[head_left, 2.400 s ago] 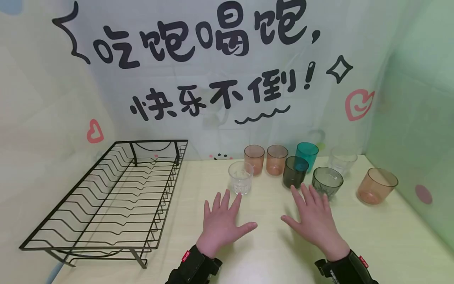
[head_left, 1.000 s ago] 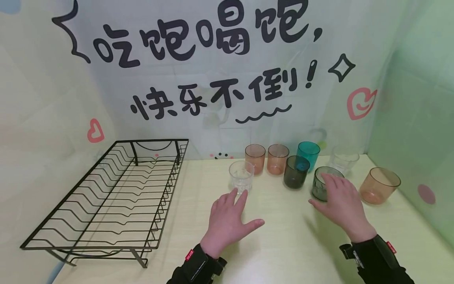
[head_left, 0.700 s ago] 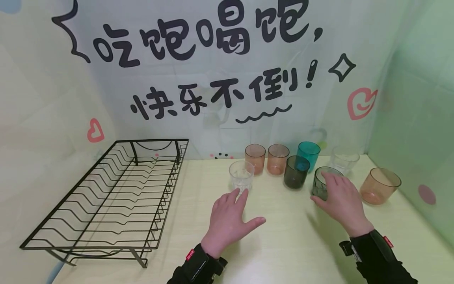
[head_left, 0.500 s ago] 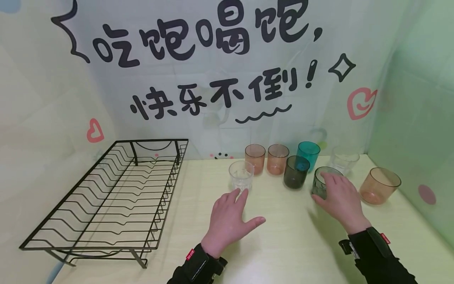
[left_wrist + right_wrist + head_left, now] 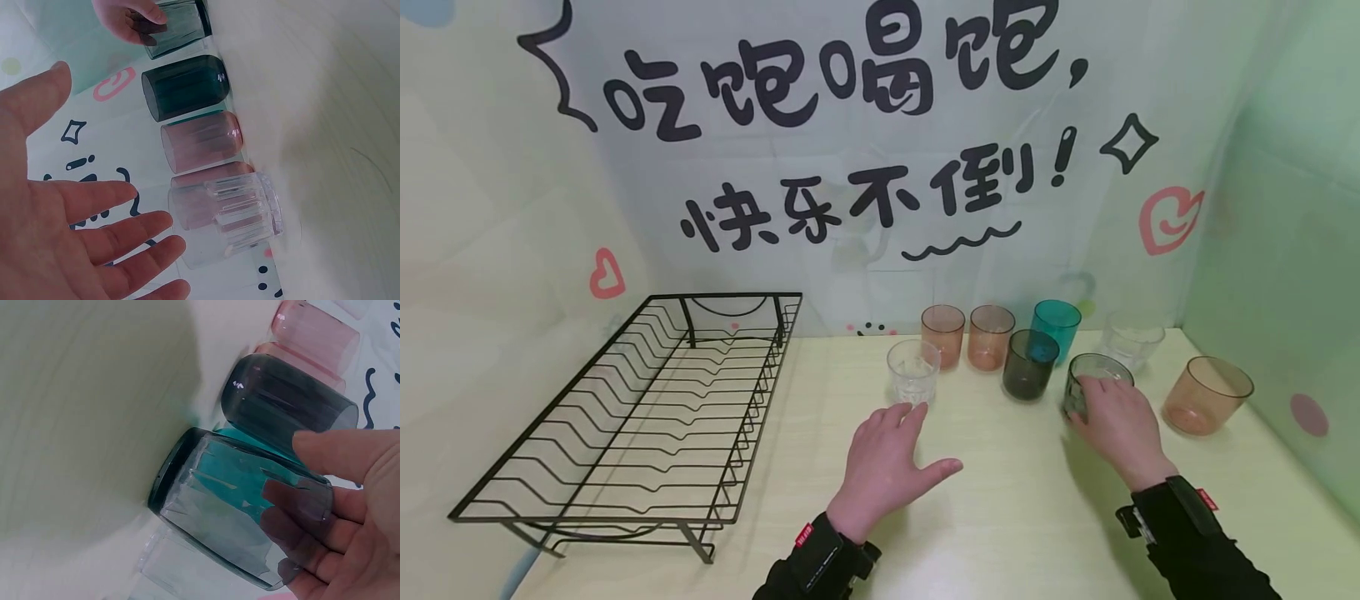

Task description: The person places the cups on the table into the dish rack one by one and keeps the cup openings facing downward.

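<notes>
My right hand [image 5: 1120, 425] grips a grey-green clear glass [image 5: 244, 512] near its rim. In the right wrist view its thumb lies along one side and the other fingers show through the far wall. The left hand [image 5: 883, 471] is held above the table with fingers spread, holding nothing. Just beyond its fingertips stands a clear ribbed glass [image 5: 913, 371], seen sideways in the left wrist view as a clear glass [image 5: 231, 219]. A dark grey glass [image 5: 1030, 367] is left of the gripped one, with a teal glass [image 5: 1057, 323] behind it.
Two pink glasses [image 5: 943, 333] stand at the back by the printed cloth [image 5: 850, 275]. Behind the gripped glass is another clear glass [image 5: 1133, 340]; an amber glass [image 5: 1206, 398] stands to its right. A black wire dish rack [image 5: 632, 417] occupies the left side.
My right hand has moved right to the grey-green glass and closed its fingers on it. The left hand moved slightly right and stays spread. The view has shifted a little.
</notes>
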### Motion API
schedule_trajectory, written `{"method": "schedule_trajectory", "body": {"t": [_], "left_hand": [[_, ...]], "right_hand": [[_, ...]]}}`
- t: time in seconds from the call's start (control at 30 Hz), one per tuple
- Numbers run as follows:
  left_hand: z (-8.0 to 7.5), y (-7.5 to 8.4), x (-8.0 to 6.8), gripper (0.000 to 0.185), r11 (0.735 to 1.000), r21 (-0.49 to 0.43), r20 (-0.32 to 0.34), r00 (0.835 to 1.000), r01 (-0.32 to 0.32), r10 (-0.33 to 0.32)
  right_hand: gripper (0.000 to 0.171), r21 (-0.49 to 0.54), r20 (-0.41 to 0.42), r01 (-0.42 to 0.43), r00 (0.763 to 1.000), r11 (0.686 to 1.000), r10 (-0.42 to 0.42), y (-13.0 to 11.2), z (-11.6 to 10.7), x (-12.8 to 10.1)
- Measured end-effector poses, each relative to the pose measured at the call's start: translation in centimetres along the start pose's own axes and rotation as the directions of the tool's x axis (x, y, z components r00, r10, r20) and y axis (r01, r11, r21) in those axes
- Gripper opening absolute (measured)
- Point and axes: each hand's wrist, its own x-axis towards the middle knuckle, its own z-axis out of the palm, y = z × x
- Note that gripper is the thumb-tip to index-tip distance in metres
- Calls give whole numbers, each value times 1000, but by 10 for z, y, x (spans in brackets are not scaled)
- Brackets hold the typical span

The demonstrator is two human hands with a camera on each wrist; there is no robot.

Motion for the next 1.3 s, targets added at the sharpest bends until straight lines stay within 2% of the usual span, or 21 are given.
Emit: {"method": "schedule_trajectory", "body": {"t": [0.33,0.53,0.73,0.97,1.3], "left_hand": [[-1,0,-1,82,1000,-5,12,1000,13,-13],[-3,-3,0,81,1000,-17,5,1000,22,-22],[-6,-6,1,79,1000,-17,-14,1000,22,-22],[-10,-7,0,79,999,-30,-19,999,29,-30],[-13,-9,1,81,998,-39,-24,999,43,-44]], "right_hand": [[22,-33,-111,26,993,999,-30,1,4,0],[20,-24,-86,12,996,1000,-14,-2,3,-3],[21,17,-75,28,997,999,-26,-16,-6,-7],[18,94,-153,88,985,992,-73,-41,-21,-8],[25,204,-226,133,970,970,-85,-67,-36,-12]]}}
